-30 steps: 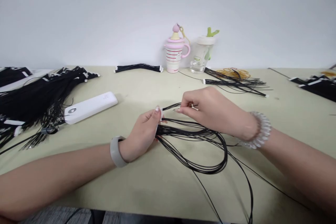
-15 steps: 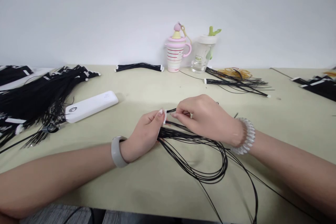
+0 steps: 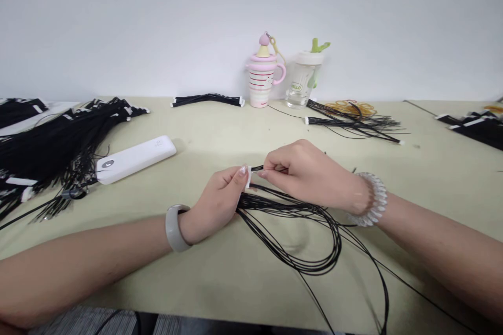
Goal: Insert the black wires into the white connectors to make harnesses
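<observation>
My left hand (image 3: 223, 193) is closed on a small white connector (image 3: 249, 177), its thumb pressed along the near side. Black wires (image 3: 291, 203) run out of the connector and the left hand to the right, looping over the table and trailing past its front edge. Close by, my right hand (image 3: 306, 172) pinches a thin black wire just right of the connector. The wire's tip, between the right fingertips and the connector's face, is too small to make out clearly.
A white power bank (image 3: 135, 159) lies left, beside a heap of black wire bundles (image 3: 58, 141). At the back are a short wire bundle (image 3: 208, 99), a pink cup (image 3: 261, 81), a clear cup (image 3: 302, 84), loose wires (image 3: 353, 125) and yellow rubber bands (image 3: 349, 108). More bundles (image 3: 479, 128) sit right.
Both hands stay almost in place, still at the connector. The right wrist has shifted slightly to the right; the view has moved a little.
</observation>
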### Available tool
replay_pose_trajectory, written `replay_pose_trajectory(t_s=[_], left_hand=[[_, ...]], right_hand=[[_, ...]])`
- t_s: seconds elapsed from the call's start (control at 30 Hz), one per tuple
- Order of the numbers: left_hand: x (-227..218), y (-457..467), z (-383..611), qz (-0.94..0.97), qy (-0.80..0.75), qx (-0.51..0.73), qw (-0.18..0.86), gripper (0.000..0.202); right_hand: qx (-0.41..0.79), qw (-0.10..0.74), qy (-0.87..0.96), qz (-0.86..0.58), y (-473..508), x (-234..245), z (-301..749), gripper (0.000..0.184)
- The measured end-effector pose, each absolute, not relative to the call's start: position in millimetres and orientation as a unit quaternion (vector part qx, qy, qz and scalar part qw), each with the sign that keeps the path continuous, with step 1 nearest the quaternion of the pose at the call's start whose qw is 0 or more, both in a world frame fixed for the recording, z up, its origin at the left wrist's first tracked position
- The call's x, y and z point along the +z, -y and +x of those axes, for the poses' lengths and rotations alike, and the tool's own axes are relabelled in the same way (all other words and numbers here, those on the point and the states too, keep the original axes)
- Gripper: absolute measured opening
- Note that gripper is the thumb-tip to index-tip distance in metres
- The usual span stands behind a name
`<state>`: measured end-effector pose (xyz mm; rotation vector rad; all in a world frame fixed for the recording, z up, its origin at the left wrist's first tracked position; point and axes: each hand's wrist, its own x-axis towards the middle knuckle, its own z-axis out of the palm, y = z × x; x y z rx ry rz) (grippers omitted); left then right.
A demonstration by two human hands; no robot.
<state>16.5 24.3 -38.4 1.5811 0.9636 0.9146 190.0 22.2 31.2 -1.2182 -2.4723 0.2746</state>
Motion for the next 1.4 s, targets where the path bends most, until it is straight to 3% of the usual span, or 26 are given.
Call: replay_pose_trajectory(t_s=[0.2, 0.43, 1.4], left_hand=[[-38.1, -24.2, 14.7, 0.699, -0.393, 0.372, 0.468, 0.04], [-35.2, -20.6, 12.7, 0.718, -0.399, 0.363, 0.44, 0.037], [-36.1, -20.7, 11.8, 0.737, -0.41, 0.334, 0.421, 0.039]], right_hand=[[0.141, 0.192, 0.871, -0.431, -25.0, 28.8, 188.9, 0.025], [0.107, 0.248, 0.874, -0.403, -24.3, 15.0, 184.2, 0.022], [0.076, 0.327, 0.867, -0.369, -26.2, -19.1, 183.0, 0.017]])
